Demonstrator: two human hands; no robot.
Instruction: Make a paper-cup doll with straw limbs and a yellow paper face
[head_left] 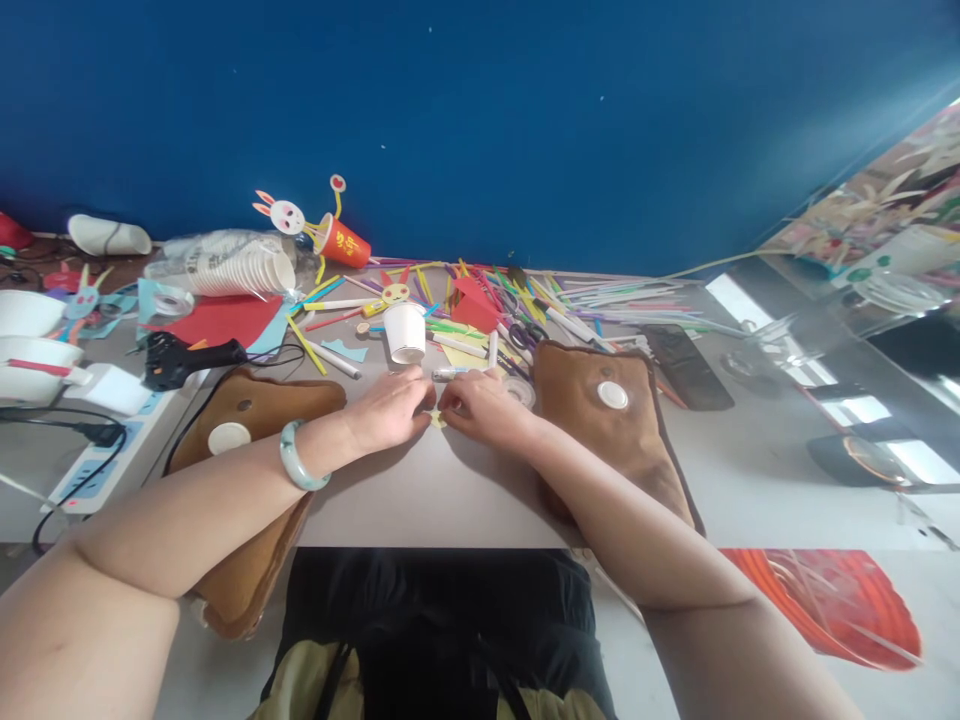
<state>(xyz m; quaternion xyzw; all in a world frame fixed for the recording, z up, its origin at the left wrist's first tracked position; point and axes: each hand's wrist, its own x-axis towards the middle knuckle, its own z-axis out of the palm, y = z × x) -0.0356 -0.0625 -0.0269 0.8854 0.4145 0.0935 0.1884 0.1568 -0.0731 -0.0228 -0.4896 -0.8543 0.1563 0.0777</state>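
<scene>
A small pale yellow paper piece (437,420) lies low over the table between my hands, mostly covered by fingers. My left hand (388,408) is closed, its fingertips at the left edge of this piece. From the other side my right hand (484,406) pinches at it with thumb and bent fingers. Just beyond my left hand stands a white paper cup (406,333), with a yellow animal face (395,291) with red ears right behind it. A marker (448,373) lies behind the fingers, and a roll of clear tape (519,392) is beside my right hand.
Brown cushions, one left (247,410) and one right (600,430), lie under or beside my forearms. Scissors (525,335) and many coloured pipe cleaners (622,298) cover the back. A power strip (112,450) is left, a phone (686,367) right, a red bin (840,605) below the edge.
</scene>
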